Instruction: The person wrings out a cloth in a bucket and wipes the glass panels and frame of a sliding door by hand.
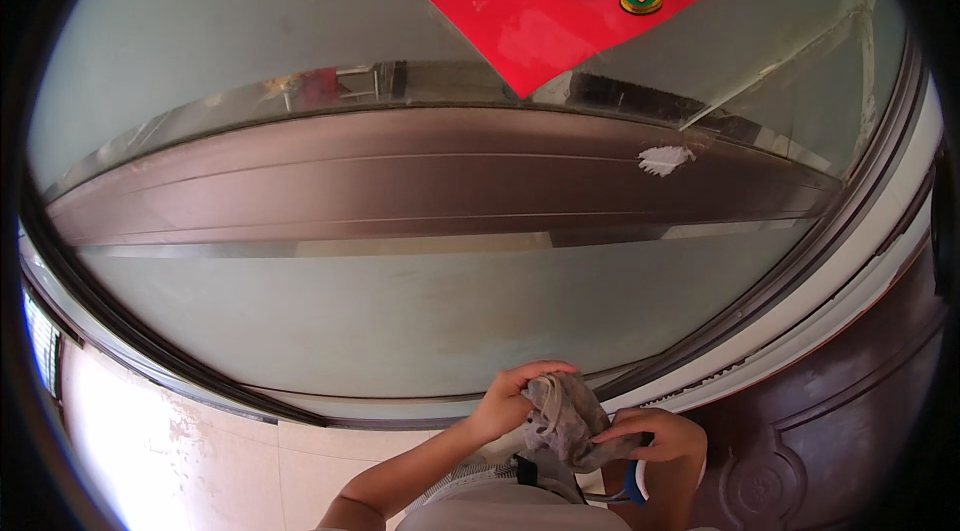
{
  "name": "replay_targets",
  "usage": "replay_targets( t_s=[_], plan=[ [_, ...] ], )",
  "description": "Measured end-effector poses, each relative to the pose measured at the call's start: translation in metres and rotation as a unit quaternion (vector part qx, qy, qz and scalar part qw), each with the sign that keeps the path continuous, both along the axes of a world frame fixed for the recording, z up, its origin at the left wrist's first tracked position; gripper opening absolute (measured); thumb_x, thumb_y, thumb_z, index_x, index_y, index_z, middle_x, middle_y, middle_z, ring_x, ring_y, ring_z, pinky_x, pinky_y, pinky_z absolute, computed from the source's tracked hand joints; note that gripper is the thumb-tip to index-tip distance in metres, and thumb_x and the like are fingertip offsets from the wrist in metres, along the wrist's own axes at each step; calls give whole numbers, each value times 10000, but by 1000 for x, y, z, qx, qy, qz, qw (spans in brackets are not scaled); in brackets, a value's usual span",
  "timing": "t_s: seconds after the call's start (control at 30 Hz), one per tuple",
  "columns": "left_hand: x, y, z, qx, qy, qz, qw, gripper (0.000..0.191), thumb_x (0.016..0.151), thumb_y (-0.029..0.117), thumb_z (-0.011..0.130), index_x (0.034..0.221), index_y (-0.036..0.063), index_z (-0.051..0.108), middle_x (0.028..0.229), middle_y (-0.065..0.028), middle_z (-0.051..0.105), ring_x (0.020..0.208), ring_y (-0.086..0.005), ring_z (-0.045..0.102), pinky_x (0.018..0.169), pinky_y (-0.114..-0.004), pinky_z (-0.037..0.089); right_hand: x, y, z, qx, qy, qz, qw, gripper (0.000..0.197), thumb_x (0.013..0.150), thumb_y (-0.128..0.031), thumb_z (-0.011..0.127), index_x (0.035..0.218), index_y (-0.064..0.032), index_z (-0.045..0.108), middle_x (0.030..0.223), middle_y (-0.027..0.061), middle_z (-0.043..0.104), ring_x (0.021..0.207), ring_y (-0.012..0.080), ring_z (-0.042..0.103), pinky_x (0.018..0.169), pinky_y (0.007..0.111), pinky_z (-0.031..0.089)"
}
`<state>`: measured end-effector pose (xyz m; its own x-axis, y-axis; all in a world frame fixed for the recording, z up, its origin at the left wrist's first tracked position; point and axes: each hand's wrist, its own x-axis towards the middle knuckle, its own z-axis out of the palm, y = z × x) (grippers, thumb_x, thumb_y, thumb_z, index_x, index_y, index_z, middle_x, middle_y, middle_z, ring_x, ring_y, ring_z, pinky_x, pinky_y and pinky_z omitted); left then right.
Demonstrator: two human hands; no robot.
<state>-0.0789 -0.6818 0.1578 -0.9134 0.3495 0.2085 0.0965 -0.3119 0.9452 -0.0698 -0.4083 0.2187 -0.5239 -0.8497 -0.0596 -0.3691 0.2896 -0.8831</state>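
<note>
A crumpled grey-brown cloth rag (pixel 561 426) is bunched up close in front of my body. My left hand (pixel 508 397) grips its upper left side. On the lower right side of the rag, my right hand (pixel 666 435) pinches the fabric between thumb and fingers. Before me stands a large glass panel (pixel 420 306) with a brown metal crossbar (pixel 360 171) across it. Both hands are near its bottom edge in the view, and the rag partly overlaps the frame there.
A red paper decoration (pixel 540 43) with gold patterns sticks to the upper glass. Tape-like residue (pixel 772 70) streaks the right side. A ragged white patch (pixel 665 159) marks the crossbar. At right is a dark carved door (pixel 757 482); sunlit floor tiles (pixel 322 460) lie lower left.
</note>
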Motion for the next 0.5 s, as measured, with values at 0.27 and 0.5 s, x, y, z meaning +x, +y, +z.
replay_targets(
  t_s=[0.27, 0.5],
  plan=[
    [6, -10, 35, 38, 55, -108, 992, 394, 739, -180, 529, 1078, 0, 618, 1118, -86, 628, 1095, -201, 553, 970, -318, 395, -10, -19, -58, -148, -16, -200, 968, 674, 716, -62, 767, 1316, -70, 460, 1374, 153, 388, 1305, 292, 352, 1026, 393, 335],
    [5, -21, 28, 78, 147, -150, 975, 379, 723, -175, 529, 1044, 8, 617, 1081, -73, 623, 1028, -177, 561, 929, -294, 420, -2, -50, -87, -115, -81, -342, 929, 539, 769, -114, 694, 1255, 0, 491, 1178, 103, 561, 1120, 212, 521, 965, 328, 395]
  ],
)
